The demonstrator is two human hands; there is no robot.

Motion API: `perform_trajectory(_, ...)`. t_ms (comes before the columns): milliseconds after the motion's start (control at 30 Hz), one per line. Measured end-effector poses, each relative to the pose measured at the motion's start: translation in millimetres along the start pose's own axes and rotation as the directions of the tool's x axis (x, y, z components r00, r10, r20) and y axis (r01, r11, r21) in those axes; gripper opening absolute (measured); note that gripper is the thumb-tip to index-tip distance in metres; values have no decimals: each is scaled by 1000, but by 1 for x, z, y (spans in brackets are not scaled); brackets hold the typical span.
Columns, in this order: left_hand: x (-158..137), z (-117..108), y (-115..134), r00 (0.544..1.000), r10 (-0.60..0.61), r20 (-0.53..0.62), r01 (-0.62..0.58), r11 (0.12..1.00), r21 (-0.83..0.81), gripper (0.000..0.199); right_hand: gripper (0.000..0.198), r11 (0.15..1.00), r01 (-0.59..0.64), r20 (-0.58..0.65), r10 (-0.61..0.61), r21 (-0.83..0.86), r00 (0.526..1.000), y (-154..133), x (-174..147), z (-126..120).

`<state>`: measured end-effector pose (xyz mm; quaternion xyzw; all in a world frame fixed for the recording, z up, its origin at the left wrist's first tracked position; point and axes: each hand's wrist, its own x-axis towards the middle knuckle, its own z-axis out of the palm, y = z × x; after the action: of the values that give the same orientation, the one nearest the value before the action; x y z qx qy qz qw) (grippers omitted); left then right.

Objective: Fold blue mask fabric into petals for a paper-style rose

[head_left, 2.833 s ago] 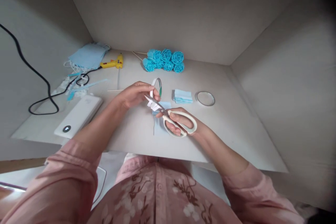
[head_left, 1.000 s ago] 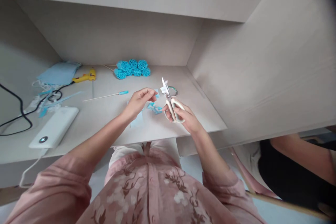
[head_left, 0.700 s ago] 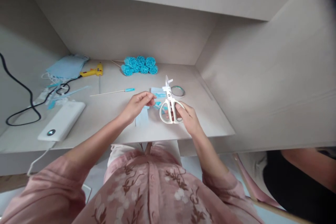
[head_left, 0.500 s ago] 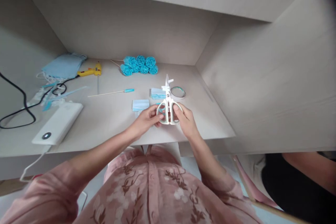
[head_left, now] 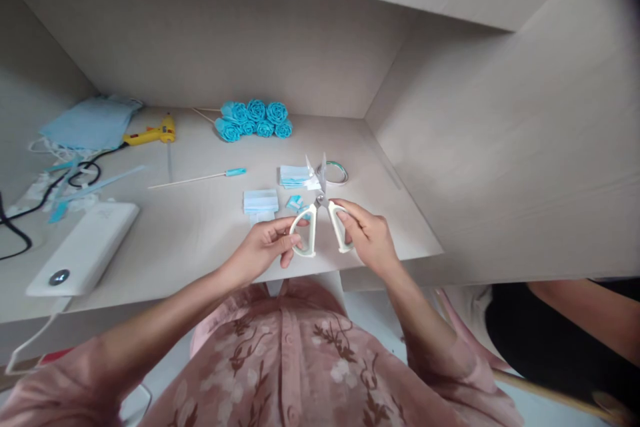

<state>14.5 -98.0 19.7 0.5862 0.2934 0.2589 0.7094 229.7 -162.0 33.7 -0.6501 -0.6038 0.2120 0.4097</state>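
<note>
A pair of white-handled scissors (head_left: 321,199) is held between my two hands above the table's front part, blades spread and pointing away from me. My left hand (head_left: 267,243) grips the left handle loop. Around the right loop, my right hand (head_left: 367,230) is closed. Small white scraps cling at the blades. Just beyond lie a folded stack of pale blue fabric (head_left: 294,176) and a roll of tape (head_left: 336,173). Nearer the left hand are a second folded blue piece (head_left: 261,201) and small blue scraps (head_left: 295,203).
Blue fabric roses (head_left: 255,120) lie at the back. Left of them are a yellow glue gun (head_left: 153,135) and a pile of blue masks (head_left: 90,123). A blue-tipped stick (head_left: 200,179) and a white power bank (head_left: 85,250) lie nearer. Another person's arm (head_left: 590,313) shows at right.
The scissors went from shut to spread, and the two handles moved apart. Both hands came slightly toward me. The view shifted, so the table's things sit further left.
</note>
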Motion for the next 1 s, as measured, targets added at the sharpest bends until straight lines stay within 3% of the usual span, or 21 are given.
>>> perform_trajectory(200, 22, -18, 5, 998, 1, 61, -7, 994, 105, 49, 38, 1000, -15, -11, 15, -19, 1000, 12, 23, -6)
perform_trajectory(300, 31, -35, 19, 992, 110, -57, -99, 981, 166, 60, 43, 996, -78, -145, 72, -39, 987, 32, 37, -22)
perform_trajectory(367, 34, -48, 30, 979, 162, -127, -137, 973, 183, 58, 46, 993, -110, -189, 98, -52, 977, 50, 44, -33)
perform_trajectory(533, 47, -70, 43, 962, 180, -204, -159, 980, 115, 51, 52, 977, -214, -61, 212, -15, 975, 92, 51, -38)
perform_trajectory(700, 63, -79, 37, 962, 152, -226, -142, 988, 59, 46, 53, 974, -224, -47, 223, -20, 974, 102, 59, -29)
perform_trajectory(800, 66, -85, 31, 960, 150, -235, -142, 989, 53, 43, 46, 953, -175, -66, 164, -246, 984, 100, 62, -31)
perform_trajectory(900, 66, -92, 25, 942, 183, -282, -173, 983, 59, 39, 40, 862, -39, -142, -38, -506, 989, 90, 62, -33)
perform_trajectory(1000, 66, -98, 17, 900, 232, -370, -208, 973, 105, 33, 36, 846, 87, -158, -198, -526, 967, 74, 61, -25)
